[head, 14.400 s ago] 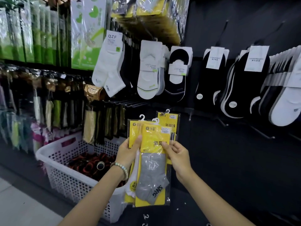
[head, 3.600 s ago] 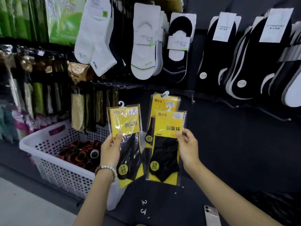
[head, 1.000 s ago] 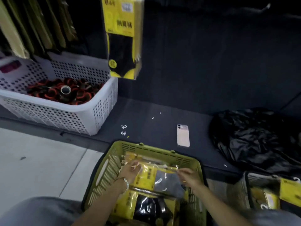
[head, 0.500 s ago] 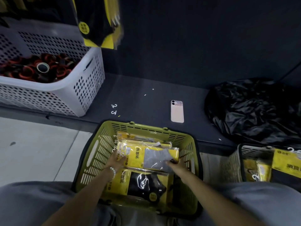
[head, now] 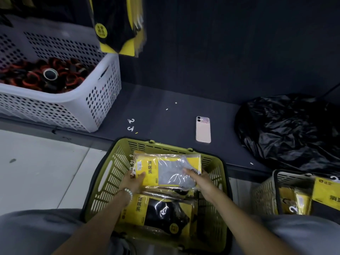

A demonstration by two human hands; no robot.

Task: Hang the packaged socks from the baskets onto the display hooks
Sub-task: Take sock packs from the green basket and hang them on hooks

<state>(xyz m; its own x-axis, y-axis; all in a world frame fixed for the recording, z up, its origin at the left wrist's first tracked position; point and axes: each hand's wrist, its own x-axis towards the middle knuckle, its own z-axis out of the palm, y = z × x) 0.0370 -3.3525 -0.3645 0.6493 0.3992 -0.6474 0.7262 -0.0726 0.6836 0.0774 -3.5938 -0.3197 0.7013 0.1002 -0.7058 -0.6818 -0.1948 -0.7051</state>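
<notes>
Gripped grey sock pack (head: pixel 166 171) over green basket (head: pixel 110 173): left hand (head: pixel 133 182) pinching header end, right hand (head: pixel 199 180) fingers closed on toe end.

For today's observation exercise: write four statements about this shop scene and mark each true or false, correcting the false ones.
1. Both hands, left hand and right hand, hold a pack of grey socks. True.
2. The phone lies inside the green basket. False: it lies on the dark shelf behind it.
3. The white basket holds sock packs. False: it holds red and black rolls.
4. A black bag sits right of the phone. True.
</notes>
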